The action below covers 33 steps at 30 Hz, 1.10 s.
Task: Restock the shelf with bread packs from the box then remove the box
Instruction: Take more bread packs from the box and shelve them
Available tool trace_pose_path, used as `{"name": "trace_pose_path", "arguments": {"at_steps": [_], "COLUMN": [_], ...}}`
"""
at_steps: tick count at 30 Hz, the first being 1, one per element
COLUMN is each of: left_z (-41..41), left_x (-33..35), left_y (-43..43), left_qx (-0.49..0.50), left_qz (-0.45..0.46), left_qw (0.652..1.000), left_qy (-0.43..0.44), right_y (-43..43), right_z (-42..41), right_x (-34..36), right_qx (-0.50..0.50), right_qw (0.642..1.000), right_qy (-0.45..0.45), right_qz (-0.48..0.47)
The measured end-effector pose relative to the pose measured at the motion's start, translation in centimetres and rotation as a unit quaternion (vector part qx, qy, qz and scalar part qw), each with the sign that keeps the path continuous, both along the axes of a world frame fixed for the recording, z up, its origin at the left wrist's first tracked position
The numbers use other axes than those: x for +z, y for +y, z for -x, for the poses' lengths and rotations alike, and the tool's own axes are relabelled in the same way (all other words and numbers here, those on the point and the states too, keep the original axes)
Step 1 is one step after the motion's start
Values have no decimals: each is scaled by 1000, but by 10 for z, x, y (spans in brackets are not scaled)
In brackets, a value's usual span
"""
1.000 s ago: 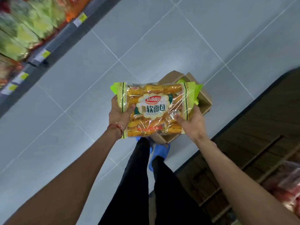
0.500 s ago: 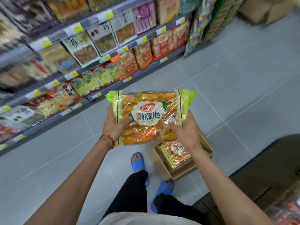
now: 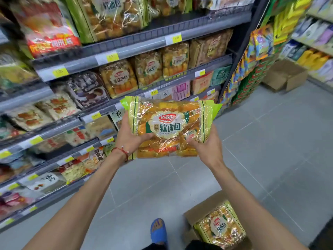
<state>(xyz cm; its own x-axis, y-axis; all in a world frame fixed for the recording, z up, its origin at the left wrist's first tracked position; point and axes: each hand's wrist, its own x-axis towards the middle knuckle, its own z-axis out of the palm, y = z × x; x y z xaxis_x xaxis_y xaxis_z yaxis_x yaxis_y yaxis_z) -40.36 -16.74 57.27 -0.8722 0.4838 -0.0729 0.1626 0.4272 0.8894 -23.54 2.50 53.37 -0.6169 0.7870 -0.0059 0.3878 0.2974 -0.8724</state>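
Now both hands hold the bread pack (image 3: 169, 126) crosswise (label upright).

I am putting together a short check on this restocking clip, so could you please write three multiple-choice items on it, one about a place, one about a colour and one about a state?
1. Where is the cardboard box?
A. on the floor by the person's foot
B. on a shelf
C. under one arm

2. What colour is the cord on the left wrist?
A. blue
B. red
C. white

3. How is the bread pack held?
A. by the left hand alone
B. by the right hand alone
C. by both hands

Key: 1 A, it sits low on the tiles beside the blue sandal. 2 B, the cord is red. 3 C, the left hand and the right hand grip opposite sides.
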Motion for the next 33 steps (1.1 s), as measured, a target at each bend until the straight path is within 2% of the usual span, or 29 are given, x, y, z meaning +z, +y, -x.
{"name": "trace_pose_path", "arguments": {"at_steps": [7,17,20,24,33], "left_z": [77,177,202,226,298], "left_x": [48,105,122,142,166], "left_y": [39,165,212,266,343], "left_qx": [-1,16,23,57,145], "left_qz": [-35,-52,-63,-65,-85], "left_qw": [998,980,977,975,953], "left_qy": [61,190,201,207,252], "right_y": [42,178,226,286,378], "right_z": [86,198,235,277,370], "right_x": [42,83,99,124,170], "right_qx": [-10,18,21,42,83], "right_qw": [999,995,993,989,978], "right_qy": [26,77,101,110,131], "right_qz": [-30,-67,-56,-88,-138]}}
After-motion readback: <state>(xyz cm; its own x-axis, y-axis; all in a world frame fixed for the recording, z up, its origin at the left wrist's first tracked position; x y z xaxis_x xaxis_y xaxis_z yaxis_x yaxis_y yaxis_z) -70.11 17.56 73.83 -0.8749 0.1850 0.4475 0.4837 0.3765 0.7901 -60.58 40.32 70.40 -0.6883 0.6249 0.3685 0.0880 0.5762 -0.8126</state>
